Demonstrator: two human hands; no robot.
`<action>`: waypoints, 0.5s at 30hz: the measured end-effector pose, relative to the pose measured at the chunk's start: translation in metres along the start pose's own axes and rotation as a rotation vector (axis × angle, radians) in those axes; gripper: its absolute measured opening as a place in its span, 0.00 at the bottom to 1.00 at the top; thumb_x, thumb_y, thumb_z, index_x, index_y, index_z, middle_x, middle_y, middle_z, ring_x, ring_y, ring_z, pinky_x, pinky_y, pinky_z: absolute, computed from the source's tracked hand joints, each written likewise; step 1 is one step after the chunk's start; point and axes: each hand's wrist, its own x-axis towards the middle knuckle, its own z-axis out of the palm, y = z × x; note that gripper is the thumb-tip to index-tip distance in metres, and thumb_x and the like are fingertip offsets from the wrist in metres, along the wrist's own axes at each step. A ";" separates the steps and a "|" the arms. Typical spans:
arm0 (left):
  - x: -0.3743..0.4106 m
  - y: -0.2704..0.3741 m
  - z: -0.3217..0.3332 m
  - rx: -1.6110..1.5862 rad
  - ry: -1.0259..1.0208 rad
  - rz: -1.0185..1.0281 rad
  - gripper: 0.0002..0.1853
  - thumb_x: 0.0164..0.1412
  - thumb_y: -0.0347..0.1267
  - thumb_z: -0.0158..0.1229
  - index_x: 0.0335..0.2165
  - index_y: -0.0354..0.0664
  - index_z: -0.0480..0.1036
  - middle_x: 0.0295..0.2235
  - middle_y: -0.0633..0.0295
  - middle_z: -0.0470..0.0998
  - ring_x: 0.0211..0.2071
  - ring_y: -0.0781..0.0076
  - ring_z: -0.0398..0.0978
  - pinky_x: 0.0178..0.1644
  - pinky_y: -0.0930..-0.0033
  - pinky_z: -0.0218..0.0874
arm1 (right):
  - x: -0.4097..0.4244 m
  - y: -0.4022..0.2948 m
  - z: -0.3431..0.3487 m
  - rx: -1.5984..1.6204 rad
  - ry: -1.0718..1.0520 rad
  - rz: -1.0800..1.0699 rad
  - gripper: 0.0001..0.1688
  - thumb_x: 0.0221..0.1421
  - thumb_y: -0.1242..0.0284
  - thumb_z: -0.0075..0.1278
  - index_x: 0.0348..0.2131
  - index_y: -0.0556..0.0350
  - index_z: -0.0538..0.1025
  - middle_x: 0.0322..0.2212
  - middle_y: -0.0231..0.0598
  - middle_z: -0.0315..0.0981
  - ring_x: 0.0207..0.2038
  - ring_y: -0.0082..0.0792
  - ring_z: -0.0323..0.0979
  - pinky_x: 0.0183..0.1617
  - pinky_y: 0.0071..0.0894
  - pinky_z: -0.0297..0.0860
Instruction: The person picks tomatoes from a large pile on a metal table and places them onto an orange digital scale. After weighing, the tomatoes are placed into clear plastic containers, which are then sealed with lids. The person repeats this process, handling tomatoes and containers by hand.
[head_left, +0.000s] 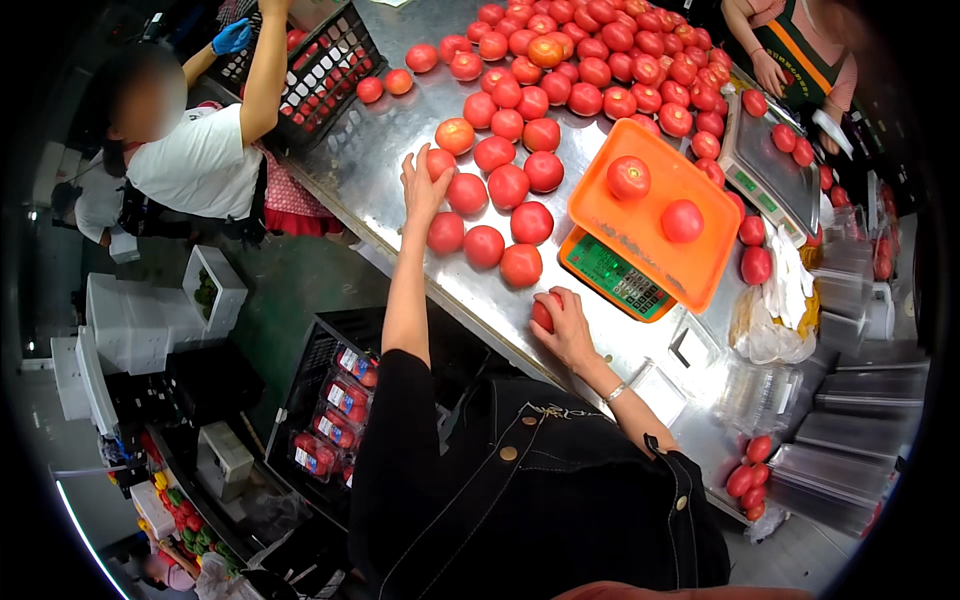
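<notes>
My left hand (424, 184) rests its fingers around a tomato (441, 162) at the left side of a loose group of tomatoes (508, 186) on the metal table. Near the table's front edge, my right hand (562, 328) is closed on another tomato (545, 312), partly covered by my fingers. Just beyond that hand stands an orange digital scale (616, 274) with a lit green display. Two tomatoes, one (628, 178) showing its stem end and one (682, 220) smooth side up, sit apart in its orange tray (600, 202).
A large tomato heap (600, 45) covers the table's far side. Clear plastic containers (757, 397) and a second scale (772, 161) stand at right. A black crate (322, 442) of packed tomatoes is below left. One person (195, 157) works by a crate (330, 75); another (795, 60) stands opposite.
</notes>
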 end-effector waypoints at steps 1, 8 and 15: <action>0.011 -0.010 0.004 -0.060 -0.064 -0.054 0.36 0.45 0.43 0.64 0.51 0.42 0.62 0.49 0.42 0.64 0.52 0.48 0.61 0.53 0.57 0.57 | -0.001 -0.001 0.002 -0.010 -0.008 0.009 0.28 0.42 0.73 0.58 0.46 0.51 0.68 0.44 0.51 0.60 0.46 0.52 0.59 0.49 0.43 0.63; 0.034 -0.089 0.028 -0.193 0.014 -0.250 0.33 0.46 0.47 0.61 0.49 0.42 0.67 0.47 0.42 0.65 0.49 0.47 0.63 0.55 0.57 0.54 | 0.021 0.001 0.025 -0.091 -0.010 -0.031 0.28 0.41 0.71 0.59 0.44 0.52 0.68 0.45 0.51 0.59 0.47 0.51 0.58 0.50 0.43 0.62; 0.008 -0.058 0.001 0.085 -0.015 -0.082 0.42 0.39 0.43 0.65 0.54 0.44 0.59 0.46 0.41 0.65 0.48 0.44 0.63 0.53 0.54 0.56 | 0.024 0.009 0.032 -0.108 0.023 -0.050 0.29 0.39 0.72 0.59 0.44 0.49 0.67 0.44 0.51 0.60 0.45 0.51 0.60 0.47 0.44 0.63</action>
